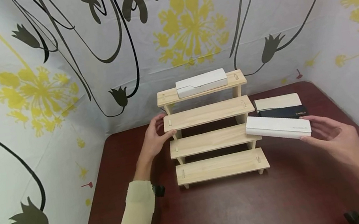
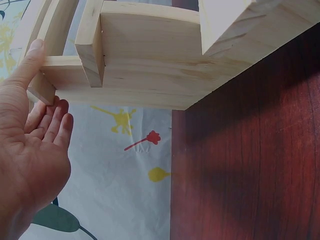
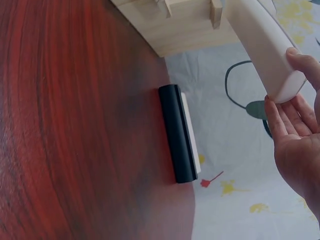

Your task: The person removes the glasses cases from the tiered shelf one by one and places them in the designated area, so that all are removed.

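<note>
1. We are looking down at a pale wooden stand [image 1: 221, 166] with four stepped shelves; it is standing on a dark red-brown table [image 1: 233, 210].
2. With our left hand [image 1: 158, 136] we are gripping the stand at the left end of its second shelf from the top. The thumb is resting along the shelf, and the fingers are curling round behind its end.
3. With our right hand [image 1: 339, 138] we are holding a long white case [image 1: 277, 126] by its right end, thumb on the near side, fingers on the far side. Small lettering is showing near that end.
4. The held case is slanting, its left end overlapping the right end of the second shelf from the bottom in the head view. We are not able to tell whether they are touching.
5. On the top shelf, we are seeing a second white case [image 1: 201, 84] lying lengthwise.
6. To the right of the stand, a black case [image 1: 284, 112] is lying on the table, with a cream case [image 1: 278, 102] just behind it.
7. Around the table, white wall coverings [image 1: 142, 66] are showing yellow, grey and black plant shapes.
</note>
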The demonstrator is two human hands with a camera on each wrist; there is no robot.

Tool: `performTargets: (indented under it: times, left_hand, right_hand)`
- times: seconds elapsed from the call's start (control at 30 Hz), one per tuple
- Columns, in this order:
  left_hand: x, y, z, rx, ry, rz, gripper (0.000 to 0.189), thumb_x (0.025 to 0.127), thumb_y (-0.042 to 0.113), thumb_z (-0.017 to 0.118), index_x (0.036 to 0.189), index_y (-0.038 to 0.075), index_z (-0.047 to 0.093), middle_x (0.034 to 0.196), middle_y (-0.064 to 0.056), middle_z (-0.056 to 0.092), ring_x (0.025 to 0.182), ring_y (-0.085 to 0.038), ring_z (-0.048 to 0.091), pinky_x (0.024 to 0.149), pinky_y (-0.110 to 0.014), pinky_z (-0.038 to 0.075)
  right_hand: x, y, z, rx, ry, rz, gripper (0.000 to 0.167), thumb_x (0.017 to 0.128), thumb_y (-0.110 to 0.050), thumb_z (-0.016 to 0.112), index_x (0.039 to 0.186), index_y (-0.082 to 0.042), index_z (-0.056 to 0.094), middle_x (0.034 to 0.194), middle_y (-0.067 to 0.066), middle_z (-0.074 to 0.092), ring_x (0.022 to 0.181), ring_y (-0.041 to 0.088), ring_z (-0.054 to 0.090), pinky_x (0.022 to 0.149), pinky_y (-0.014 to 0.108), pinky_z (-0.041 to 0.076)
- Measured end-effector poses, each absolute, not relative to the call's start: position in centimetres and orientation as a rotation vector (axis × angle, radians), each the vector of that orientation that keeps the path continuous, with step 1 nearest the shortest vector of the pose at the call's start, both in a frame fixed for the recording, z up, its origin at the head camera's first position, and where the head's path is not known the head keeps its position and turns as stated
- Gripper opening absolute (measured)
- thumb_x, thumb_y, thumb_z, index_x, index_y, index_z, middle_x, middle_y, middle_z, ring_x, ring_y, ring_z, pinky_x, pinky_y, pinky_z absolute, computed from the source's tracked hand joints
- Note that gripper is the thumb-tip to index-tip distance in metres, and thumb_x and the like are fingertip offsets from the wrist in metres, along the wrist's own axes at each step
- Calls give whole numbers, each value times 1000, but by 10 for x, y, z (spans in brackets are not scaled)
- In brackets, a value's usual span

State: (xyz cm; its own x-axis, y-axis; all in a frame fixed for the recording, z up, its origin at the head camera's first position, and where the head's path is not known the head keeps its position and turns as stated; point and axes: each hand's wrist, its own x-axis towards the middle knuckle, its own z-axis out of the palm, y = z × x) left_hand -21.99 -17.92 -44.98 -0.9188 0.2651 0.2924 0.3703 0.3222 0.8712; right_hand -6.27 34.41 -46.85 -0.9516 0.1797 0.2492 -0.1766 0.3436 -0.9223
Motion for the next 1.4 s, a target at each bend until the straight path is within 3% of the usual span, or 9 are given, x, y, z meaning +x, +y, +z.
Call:
performTargets:
  times: [0.47, 0.8, 1.07, 1.4]
  left_hand:
    - [-220, -179, -449, -584, -2488, -1674, 79, 93, 14, 86, 157, 1, 42, 159, -12, 46, 145, -30, 45, 124, -45, 33]
    - [-219, -179, -450, -593, -2486, -1673, 82, 93, 13, 85, 158, -4, 39, 160, -14, 45, 144, -31, 45, 124, -47, 32]
    - [-219, -179, -449, -586, -2489, -1673, 80, 93, 14, 85, 157, -1, 41, 160, -14, 45, 144, -31, 45, 124, -47, 32]
    - [-220, -179, -449, -582, -2490, -1670, 78, 93, 14, 85, 157, 1, 42, 160, -13, 46, 144, -30, 46, 124, -46, 33]
  right_hand:
    - [-64, 358, -479, -27, -2346, 1619, 63, 86, 0, 88, 144, 1, 62, 128, -18, 68, 114, -12, 64, 89, 9, 51]
    - [-67, 377, -491, -13, -2300, 1748, 66, 87, 5, 85, 147, 2, 59, 131, -17, 68, 115, -11, 64, 87, 9, 52]
    - [-66, 393, -499, 6, -2184, 1929, 65, 88, 11, 82, 148, 4, 57, 129, -16, 71, 115, -9, 66, 89, 9, 51]
    - [-67, 402, -506, -45, -2280, 1804, 63, 88, 7, 84, 147, 3, 59, 125, -23, 69, 111, -13, 65, 86, 8, 52]
